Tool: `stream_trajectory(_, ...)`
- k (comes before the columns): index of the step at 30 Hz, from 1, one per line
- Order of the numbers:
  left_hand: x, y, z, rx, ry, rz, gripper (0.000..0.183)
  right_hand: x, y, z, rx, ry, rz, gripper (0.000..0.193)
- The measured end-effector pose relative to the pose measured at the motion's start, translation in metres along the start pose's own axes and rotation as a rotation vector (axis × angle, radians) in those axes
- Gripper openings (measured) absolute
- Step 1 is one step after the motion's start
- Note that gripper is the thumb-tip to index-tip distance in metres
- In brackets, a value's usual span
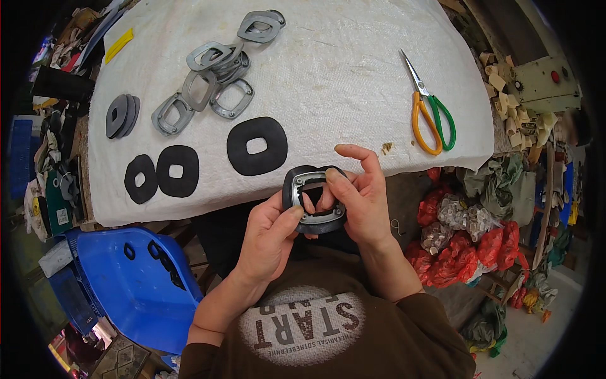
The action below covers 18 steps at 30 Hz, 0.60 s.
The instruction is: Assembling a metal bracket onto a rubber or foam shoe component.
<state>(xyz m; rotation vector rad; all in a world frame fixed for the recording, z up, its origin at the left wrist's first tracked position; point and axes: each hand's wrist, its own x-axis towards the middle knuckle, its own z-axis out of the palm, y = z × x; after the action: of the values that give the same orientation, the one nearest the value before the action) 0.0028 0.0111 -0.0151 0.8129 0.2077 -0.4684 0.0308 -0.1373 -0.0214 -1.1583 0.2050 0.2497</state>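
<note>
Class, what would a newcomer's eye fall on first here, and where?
Orange-and-green-handled scissors stand out on the right of the white cloth. A big blue tub sits at lower left. Near the centre, the left hand and right hand hold a black-edged metal frame.

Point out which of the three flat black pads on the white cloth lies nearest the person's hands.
The rightmost pad, alone just beyond the left hand and right hand; the middle pad and leftmost pad sit side by side, farther away.
</note>
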Motion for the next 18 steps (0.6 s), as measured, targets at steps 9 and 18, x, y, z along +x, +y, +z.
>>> stream_trajectory(9, 0.0035, 0.0020, -0.0007, -0.152, -0.123, -0.098, 0.018, 0.0013, -0.0045, 0.0014, -0.021, 0.015, -0.042, 0.040)
stream_trajectory(18, -0.0014, 0.0024, 0.0014, 0.026, -0.006, -0.036, 0.019, -0.0025, -0.0028, 0.0059, -0.062, 0.068, -0.072, 0.040)
